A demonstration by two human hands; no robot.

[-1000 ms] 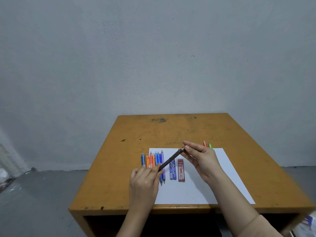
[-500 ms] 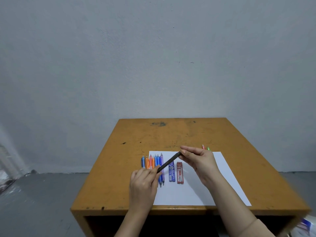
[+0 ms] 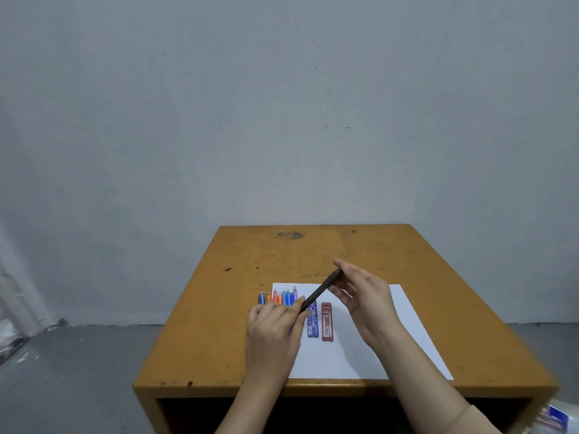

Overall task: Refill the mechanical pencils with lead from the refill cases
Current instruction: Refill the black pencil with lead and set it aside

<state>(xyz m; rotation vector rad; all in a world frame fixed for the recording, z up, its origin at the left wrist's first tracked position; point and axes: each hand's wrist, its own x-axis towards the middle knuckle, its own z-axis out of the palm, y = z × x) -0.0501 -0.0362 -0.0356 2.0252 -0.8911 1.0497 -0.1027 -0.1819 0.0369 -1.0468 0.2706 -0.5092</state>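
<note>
So here's my setup on the little orange table. Furthest left is my row of coloured mechanical pencils, lying side by side half on the edge of the white paper sheet. I lined them up so I can work through them one at a time, and the paper should make a dropped lead easy to spot.

My left hand sits just in front of that row, covering the near ends. Its fingers are curled round the lower end of the dark pencil, basically just steadying it. The pencil is up off the table and slants away from me to the right, over the top of the cases.

Under it on the paper are the blue refill case and, just beside it, the red refill case. They lie flat and parallel. Neither hand is touching them, and I can't tell if either is open.

Then there's my right hand, with thumb and fingertips pinching the pencil's far, upper end and the other fingers loosely bent. My guess is I'm working the cap end there, pulling it off or pushing it on. The end is too small in view to say which, or whether any lead is inside.

Past that it's just paper out to the right, plus something blurry and blue-white off the table corner.
</note>
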